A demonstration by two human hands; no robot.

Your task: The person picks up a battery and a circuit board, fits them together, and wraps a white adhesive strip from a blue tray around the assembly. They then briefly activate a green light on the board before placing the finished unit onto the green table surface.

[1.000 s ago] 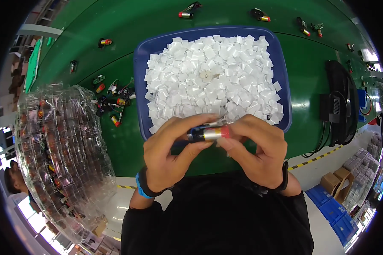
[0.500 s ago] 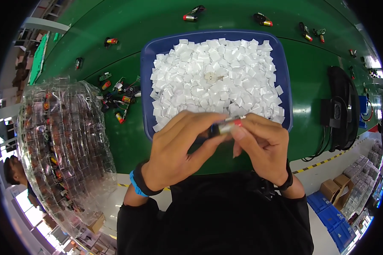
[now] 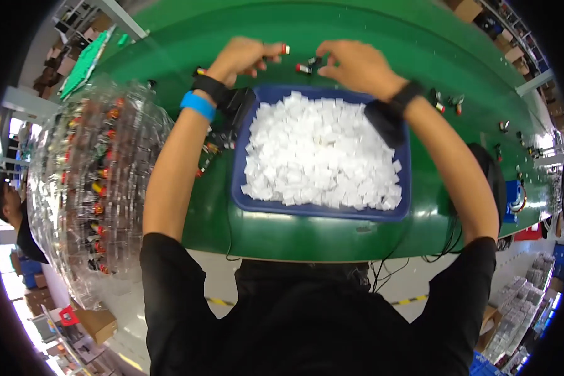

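Note:
Beyond the tub, my left hand is closed on a small cylindrical battery whose red and white end sticks out past the fingertips. Most of that battery is hidden by the hand. To its right, my right hand reaches over the table with thumb and forefinger apart. Between and just beside those fingertips is a second battery, red-ended, with a dark wired part. Below both hands sits a blue tub, filled with small white square pieces.
Clear plastic trays holding more batteries are stacked at the left. Other wired batteries lie about on the green table. Dark cables hang over the near edge at right. Another person is at the far left.
Both hands have parted and moved from the tub's near edge to beyond its far side. The left hand carries the battery; the right has let go. The whole view has shifted.

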